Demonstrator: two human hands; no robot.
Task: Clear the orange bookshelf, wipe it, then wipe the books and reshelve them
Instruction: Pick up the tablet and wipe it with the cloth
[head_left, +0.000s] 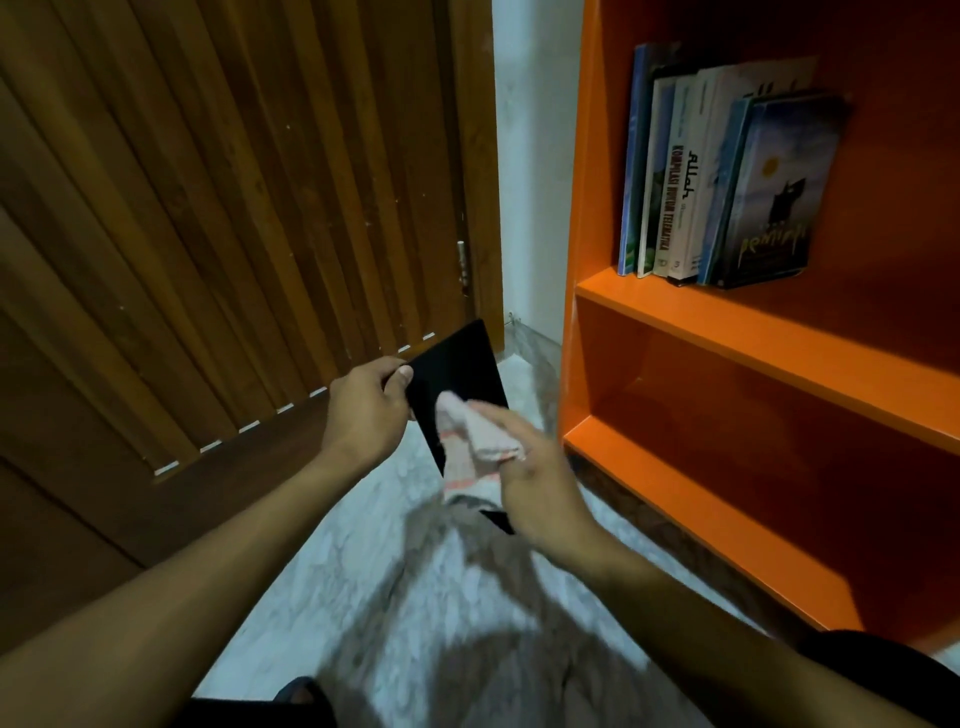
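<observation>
The left hand (366, 402) pinches the top left corner of a black book (457, 371), thumb on the cover and fingers curled behind, which holds the book out flat-faced and steady so its cover can be rubbed. The right hand (524, 460) is closed around a bunched pale cloth (470, 441) with a reddish stripe and presses it against the lower part of that cover; the hand and cloth are blurred, so I judge it is in mid-wipe, though the exact lie of the fingers cannot be made out. The book is held in the air over the pale marble floor (363, 571), just to the left of the orange bookshelf (753, 332) and near its lower shelves, probably so that dust falls away from the already cleaned boards. On the bookshelf, the upper shelf in view carries a short row of books (727, 176) standing at its left end, the outermost one leaning slightly against the others; the two shelves below show nothing on their visible parts. This suggests the work is at the late stage: books wiped one at a time and put back. Further left of the bookshelf stand a strip of white wall and a slatted wooden door (234, 208).
</observation>
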